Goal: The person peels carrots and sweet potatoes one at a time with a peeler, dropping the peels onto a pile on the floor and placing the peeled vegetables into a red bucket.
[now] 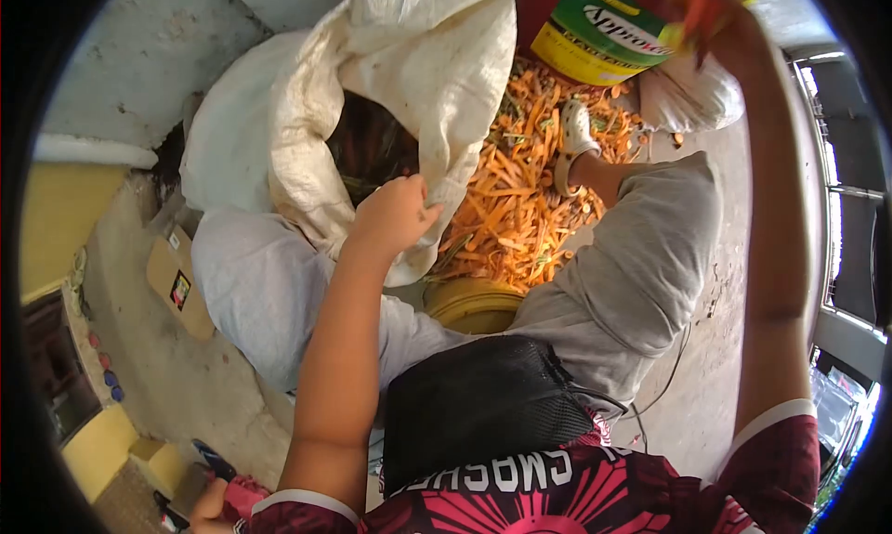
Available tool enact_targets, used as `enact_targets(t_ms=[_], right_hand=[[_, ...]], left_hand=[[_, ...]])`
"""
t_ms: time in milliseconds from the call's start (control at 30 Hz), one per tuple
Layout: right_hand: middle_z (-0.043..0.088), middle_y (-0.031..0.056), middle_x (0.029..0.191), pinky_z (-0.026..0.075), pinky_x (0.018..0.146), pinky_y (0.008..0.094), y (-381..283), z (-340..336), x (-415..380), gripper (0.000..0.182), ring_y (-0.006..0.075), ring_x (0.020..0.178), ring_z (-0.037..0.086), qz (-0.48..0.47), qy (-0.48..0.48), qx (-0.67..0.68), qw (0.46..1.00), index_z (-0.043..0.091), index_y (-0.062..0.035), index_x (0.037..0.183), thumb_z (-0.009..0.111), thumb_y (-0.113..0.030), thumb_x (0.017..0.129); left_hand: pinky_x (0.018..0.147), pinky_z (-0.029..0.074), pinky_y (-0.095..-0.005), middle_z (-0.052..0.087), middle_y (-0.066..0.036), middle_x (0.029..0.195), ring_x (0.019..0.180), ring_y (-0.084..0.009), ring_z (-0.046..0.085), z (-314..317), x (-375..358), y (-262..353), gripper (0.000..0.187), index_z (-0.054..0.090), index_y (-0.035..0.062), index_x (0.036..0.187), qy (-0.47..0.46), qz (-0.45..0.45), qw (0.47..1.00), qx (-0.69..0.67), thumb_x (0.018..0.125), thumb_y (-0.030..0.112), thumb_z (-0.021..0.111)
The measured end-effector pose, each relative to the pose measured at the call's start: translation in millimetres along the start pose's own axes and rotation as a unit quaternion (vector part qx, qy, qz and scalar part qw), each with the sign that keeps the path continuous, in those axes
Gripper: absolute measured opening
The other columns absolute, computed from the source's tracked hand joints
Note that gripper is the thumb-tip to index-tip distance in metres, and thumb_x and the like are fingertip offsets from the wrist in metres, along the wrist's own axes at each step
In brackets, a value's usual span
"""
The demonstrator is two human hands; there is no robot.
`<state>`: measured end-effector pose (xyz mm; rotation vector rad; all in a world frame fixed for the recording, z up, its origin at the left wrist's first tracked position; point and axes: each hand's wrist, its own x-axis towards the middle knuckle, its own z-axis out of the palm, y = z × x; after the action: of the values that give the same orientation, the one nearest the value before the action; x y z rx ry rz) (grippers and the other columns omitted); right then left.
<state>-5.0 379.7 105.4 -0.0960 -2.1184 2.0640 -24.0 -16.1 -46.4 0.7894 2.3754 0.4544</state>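
A large off-white woven sack [307,125] stands between my legs with its mouth folded back, dark inside where a few orange-brown shapes show faintly. My left hand [395,214] is closed at the sack's near rim, its fingers curled against the cloth. Raised at the upper right, my right hand [734,37] is smeared by motion. Beside it is a blurred red-orange shape [683,5], over a red bucket [548,19] with a green and yellow label. Orange peelings, apparently carrot [506,195], cover the floor right of the sack.
A yellow round plastic thing [474,304] sits between my thighs. My clog-clad foot [578,130] rests among the peelings. Behind it lies a white filled sack [688,93]. Cardboard [177,279] lies left, a cable [667,385] runs right, and another person's arm [209,506] shows lower left.
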Motion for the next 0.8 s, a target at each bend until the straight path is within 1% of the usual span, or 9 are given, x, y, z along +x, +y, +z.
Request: enact_targets(t_ms=[67,100,133,267,333,400,467,667,800], right_hand=[[0.049,0.0167,0.097,0.046,0.072,0.0364,-24,-13,30,0.039,0.0228,0.083,0.052,-0.051,0.016,0.114,0.992,0.047,0.0006,0.106,0.043,-0.032,0.085],[0.049,0.0156,0.096,0.046,0.07,0.0298,-27,-35,47,0.036,0.021,0.083,0.052,-0.131,-0.036,-0.04,0.99,0.048,0.0019,0.104,0.045,-0.028,0.085],[0.048,0.0144,0.094,0.045,0.071,0.0247,-42,-16,49,0.037,0.0208,0.084,0.051,0.023,-0.053,0.327,0.943,0.043,0.0042,0.109,0.045,-0.024,0.085],[0.048,0.0194,0.105,0.045,0.077,0.0284,-19,-7,58,0.041,0.022,0.093,0.052,-0.153,0.003,-0.318,0.936,0.033,-0.0005,0.119,0.043,-0.023,0.086],[0.049,0.0211,0.107,0.045,0.078,0.0315,10,19,60,0.039,0.0228,0.094,0.052,-0.176,0.11,-0.337,0.918,0.034,-0.0029,0.119,0.042,-0.024,0.087],[0.051,0.0226,0.106,0.046,0.077,0.034,62,50,70,0.036,0.0239,0.094,0.054,-0.149,0.196,0.087,0.965,0.037,-0.0049,0.117,0.04,-0.025,0.087],[0.053,0.0217,0.101,0.046,0.076,0.0339,70,65,69,0.035,0.0245,0.09,0.056,-0.039,0.164,0.109,0.98,0.039,-0.0035,0.115,0.039,-0.025,0.088],[0.057,0.0104,0.082,0.044,0.069,0.0271,79,98,85,0.023,0.0162,0.074,0.055,0.039,0.12,-0.165,0.978,0.051,-0.0006,0.095,0.047,-0.021,0.084],[0.055,0.0005,0.069,0.04,0.062,0.0221,99,96,98,0.014,0.0086,0.06,0.049,0.079,0.096,-0.205,0.971,0.056,-0.0014,0.079,0.054,-0.015,0.082]], left_hand=[[0.066,0.044,-0.0368,0.059,-0.014,0.079,0.078,-0.0296,0.056,2,9,2,0.032,0.054,0.002,0.085,-0.024,-0.026,0.999,0.0,0.074,0.031,0.057],[0.066,0.044,-0.0369,0.059,-0.014,0.079,0.078,-0.0296,0.056,5,14,-1,0.032,0.054,0.0021,0.086,-0.027,-0.027,0.999,-0.004,0.074,0.032,0.057],[0.066,0.044,-0.037,0.059,-0.014,0.079,0.078,-0.0296,0.056,8,19,-4,0.032,0.054,0.0021,0.086,-0.03,-0.029,0.999,-0.007,0.074,0.032,0.056],[0.063,0.042,-0.0341,0.057,-0.015,0.075,0.071,-0.0282,0.055,18,41,-22,0.032,0.054,-0.0005,0.084,-0.049,-0.058,0.996,-0.055,0.076,0.03,0.055],[0.063,0.041,-0.0341,0.057,-0.015,0.073,0.071,-0.0273,0.055,19,49,-31,0.032,0.054,-0.0007,0.085,-0.065,-0.091,0.99,-0.082,0.077,0.03,0.054],[0.062,0.043,-0.033,0.057,-0.013,0.074,0.072,-0.0257,0.056,24,57,-49,0.028,0.054,0.0023,0.086,-0.033,-0.119,0.982,-0.141,0.077,0.028,0.053],[0.061,0.044,-0.0312,0.057,-0.011,0.074,0.071,-0.0224,0.056,26,67,-67,0.024,0.055,0.0044,0.088,0.007,-0.177,0.952,-0.249,0.077,0.026,0.051],[0.065,0.044,-0.0267,0.055,-0.004,0.088,0.076,-0.0122,0.053,45,143,-134,0.016,0.053,0.0091,0.093,0.164,-0.357,0.757,-0.522,0.081,0.016,0.046],[0.077,0.042,-0.0329,0.053,-0.007,0.099,0.09,-0.0194,0.051,71,215,-221,0.023,0.051,0.0072,0.101,0.199,-0.317,0.878,-0.299,0.082,0.019,0.047]])
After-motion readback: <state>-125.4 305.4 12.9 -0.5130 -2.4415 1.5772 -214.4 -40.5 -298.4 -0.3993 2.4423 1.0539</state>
